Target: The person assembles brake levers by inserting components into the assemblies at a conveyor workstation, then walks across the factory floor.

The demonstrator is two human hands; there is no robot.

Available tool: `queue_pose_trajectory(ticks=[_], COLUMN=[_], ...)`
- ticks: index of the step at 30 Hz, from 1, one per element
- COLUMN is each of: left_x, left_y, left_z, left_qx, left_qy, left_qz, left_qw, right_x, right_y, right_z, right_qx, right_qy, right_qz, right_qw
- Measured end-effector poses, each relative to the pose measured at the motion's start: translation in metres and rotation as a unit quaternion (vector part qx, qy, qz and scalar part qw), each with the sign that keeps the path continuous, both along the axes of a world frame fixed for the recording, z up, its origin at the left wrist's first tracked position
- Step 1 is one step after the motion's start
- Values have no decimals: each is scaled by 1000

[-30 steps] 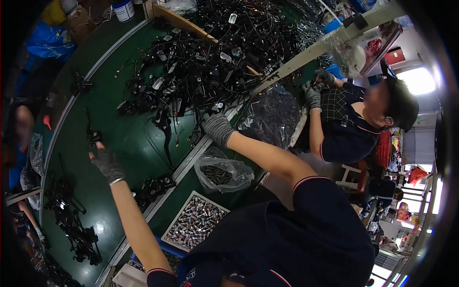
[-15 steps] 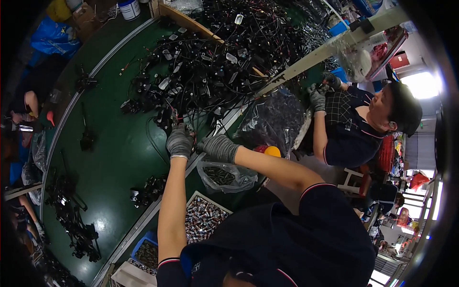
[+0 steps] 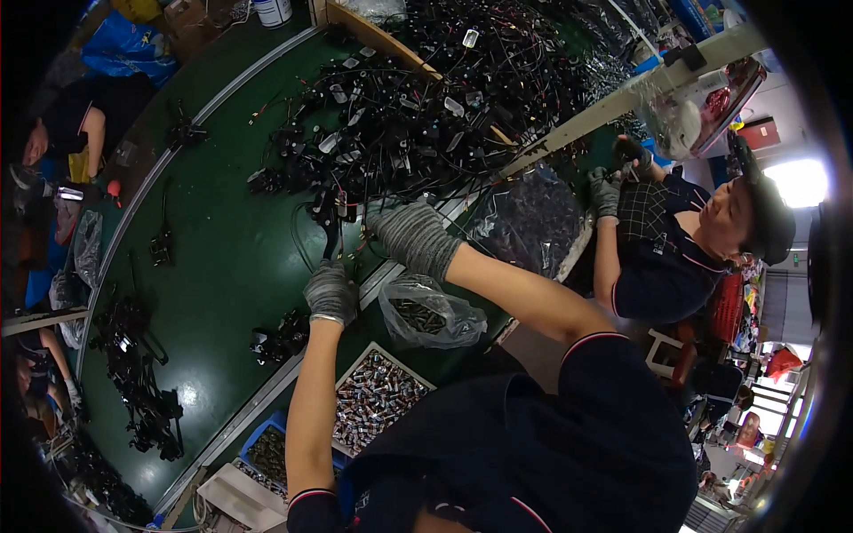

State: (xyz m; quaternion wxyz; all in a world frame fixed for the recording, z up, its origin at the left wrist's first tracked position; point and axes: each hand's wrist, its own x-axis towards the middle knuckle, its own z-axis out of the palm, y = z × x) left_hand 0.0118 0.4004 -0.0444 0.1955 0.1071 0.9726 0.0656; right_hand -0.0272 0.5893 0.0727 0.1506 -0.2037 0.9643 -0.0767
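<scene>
black lever assembly (image 3: 330,215) is by the near edge of the tabletop (image 3: 231,258), left grip (image 3: 330,295) closed on its lower end; right grip (image 3: 416,238) beside it, hold unclear.

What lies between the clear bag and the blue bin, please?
The tray of small cylinders lies between the clear bag and the blue bin; the left forearm also crosses over that stretch. The head view shows it.
</scene>
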Motion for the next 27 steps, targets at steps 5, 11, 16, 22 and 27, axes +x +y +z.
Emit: queue_pose_trajectory(ticks=[5,11,16,22,27], left_x=[12,49,67,105,101], left_y=[8,-34,-81,-154,-106], left_z=[-44,-93,8,28,55], left_qx=[165,177,245,291,194], left_qy=[54,69,210,212,182], left_qz=[44,-33,33,339,110], left_qw=[984,981,946,869,958], right_x=[38,80,89,77,59], right_y=[-26,-43,-33,-12,-37], right_z=[49,31,42,57,31], right_qx=[-273,-320,-281,-649,-640], right_qy=[36,6,28,-88,-185], right_qz=[-6,-40,-37,-170,-316], right_qw=[961,947,958,736,676])
